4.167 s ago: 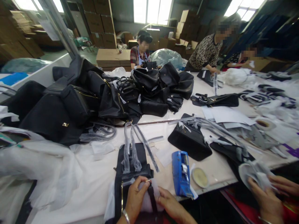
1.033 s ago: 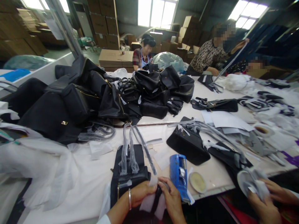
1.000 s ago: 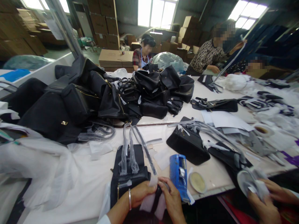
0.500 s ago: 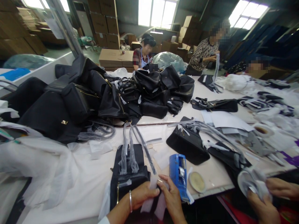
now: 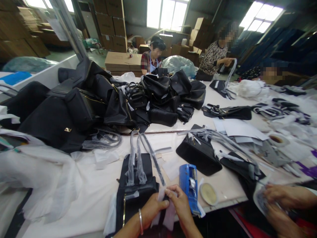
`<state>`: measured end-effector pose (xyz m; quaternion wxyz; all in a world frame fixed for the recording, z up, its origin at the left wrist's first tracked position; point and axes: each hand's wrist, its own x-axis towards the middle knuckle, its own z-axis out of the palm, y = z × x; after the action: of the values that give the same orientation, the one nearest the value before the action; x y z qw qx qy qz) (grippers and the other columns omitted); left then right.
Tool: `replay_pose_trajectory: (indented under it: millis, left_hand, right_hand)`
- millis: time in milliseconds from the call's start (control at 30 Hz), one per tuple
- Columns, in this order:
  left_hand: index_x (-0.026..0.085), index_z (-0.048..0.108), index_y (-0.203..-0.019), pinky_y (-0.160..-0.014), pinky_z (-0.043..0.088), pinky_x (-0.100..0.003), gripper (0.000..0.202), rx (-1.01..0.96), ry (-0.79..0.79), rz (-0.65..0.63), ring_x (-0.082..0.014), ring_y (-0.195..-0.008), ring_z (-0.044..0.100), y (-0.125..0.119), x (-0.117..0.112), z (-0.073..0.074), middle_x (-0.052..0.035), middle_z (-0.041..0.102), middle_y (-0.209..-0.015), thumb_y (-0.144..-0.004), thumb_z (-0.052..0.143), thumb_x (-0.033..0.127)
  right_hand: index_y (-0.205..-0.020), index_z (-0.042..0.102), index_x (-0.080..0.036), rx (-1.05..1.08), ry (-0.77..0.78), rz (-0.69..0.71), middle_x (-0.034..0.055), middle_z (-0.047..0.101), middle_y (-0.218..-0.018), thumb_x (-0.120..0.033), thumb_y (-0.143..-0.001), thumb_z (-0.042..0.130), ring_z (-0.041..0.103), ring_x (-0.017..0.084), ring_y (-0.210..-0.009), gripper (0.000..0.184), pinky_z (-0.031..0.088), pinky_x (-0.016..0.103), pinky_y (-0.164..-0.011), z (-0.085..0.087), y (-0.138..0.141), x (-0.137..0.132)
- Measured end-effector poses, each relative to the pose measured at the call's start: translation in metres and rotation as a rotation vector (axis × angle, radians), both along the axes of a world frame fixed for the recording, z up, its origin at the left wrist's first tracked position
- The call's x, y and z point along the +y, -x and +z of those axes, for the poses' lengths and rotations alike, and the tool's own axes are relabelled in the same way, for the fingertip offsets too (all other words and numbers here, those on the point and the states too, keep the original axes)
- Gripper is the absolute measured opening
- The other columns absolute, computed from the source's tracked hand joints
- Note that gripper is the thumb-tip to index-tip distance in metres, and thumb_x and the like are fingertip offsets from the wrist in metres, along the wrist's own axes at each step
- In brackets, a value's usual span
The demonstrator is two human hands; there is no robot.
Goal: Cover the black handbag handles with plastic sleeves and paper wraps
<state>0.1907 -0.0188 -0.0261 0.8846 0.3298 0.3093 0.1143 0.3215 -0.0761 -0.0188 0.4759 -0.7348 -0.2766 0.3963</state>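
1. Nearest: left hand (image 5: pixel 153 207) closed, thumb pressed down on a white wrap (image 5: pixel 170 216); bracelet at that wrist. Right hand (image 5: pixel 180 202) pinches the upper end of the same wrap between thumb and fingers.
2. A dark strap (image 5: pixel 162 216) runs down between the hands at the counter's near edge, wrap showing on both sides of it. Two-handed grip probably keeps the soft sheet tight to the strap. Lower end hidden.
3. Just left of the hands: a black bag (image 5: pixel 138 162) lying flat on the counter (image 5: pixel 229 188), gold zip near the left forearm. Its plastic-covered straps (image 5: pixel 135 170) lie over it and reach beyond its top — the covering presumably guards against scuffs.
4. Just right of the hands: blue tape dispenser (image 5: pixel 184 180), with a tape roll (image 5: pixel 208 194) beside it; likely parked there for short reach.
5. Right edge: a co-worker's hands (image 5: pixel 284 200) bunched on pale wrapping (image 5: pixel 259 198); detail blurred.
6. Farther: another black bag (image 5: pixel 198 153) on its side, then a heap of black bags (image 5: pixel 158 99), apparently stacked loosely to save room.
7. Far side: a person in a patterned top (image 5: pixel 214 54) holds up a pale strip (image 5: pixel 232 71); cartons (image 5: pixel 109 26) behind.
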Motion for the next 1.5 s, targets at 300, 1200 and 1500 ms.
replay_pose_trajectory:
  millis: [300, 1200, 1500]
  left_hand:
    - [0.011, 0.067, -0.11, -0.084, 0.046, -0.038, 0.047, -0.115, 0.041, -0.036, -0.0252, -0.083, 0.065, 0.004, 0.002, 0.005, -0.0106, 0.07, -0.09, -0.076, 0.069, 0.043]
    - [0.011, 0.065, -0.09, -0.054, 0.044, -0.025, 0.031, -0.042, 0.09, -0.102, -0.0117, -0.05, 0.054, 0.007, 0.001, 0.004, -0.0017, 0.06, -0.061, -0.079, 0.062, 0.039]
    - [0.012, 0.063, -0.09, -0.062, 0.045, -0.027, 0.043, -0.072, 0.013, 0.11, -0.015, -0.063, 0.059, 0.003, -0.019, 0.0, -0.0049, 0.062, -0.072, -0.077, 0.063, 0.052]
  right_hand:
    - [-0.075, 0.064, -0.017, 0.022, -0.006, 0.009, 0.0034, 0.068, -0.075, -0.045, -0.073, 0.068, 0.063, 0.023, -0.077, 0.029, 0.048, 0.032, -0.072, -0.006, 0.0, 0.001]
    - [-0.076, 0.065, -0.015, 0.443, -0.01, 0.178, -0.0019, 0.059, -0.065, -0.042, -0.075, 0.072, 0.053, 0.011, -0.061, 0.027, 0.041, 0.021, -0.059, -0.001, -0.009, -0.009]
    - [-0.078, 0.057, -0.019, 0.443, 0.036, 0.082, -0.0084, 0.045, -0.041, -0.055, -0.075, 0.064, 0.042, 0.012, -0.03, 0.037, 0.034, 0.022, -0.033, -0.016, 0.01, -0.011]
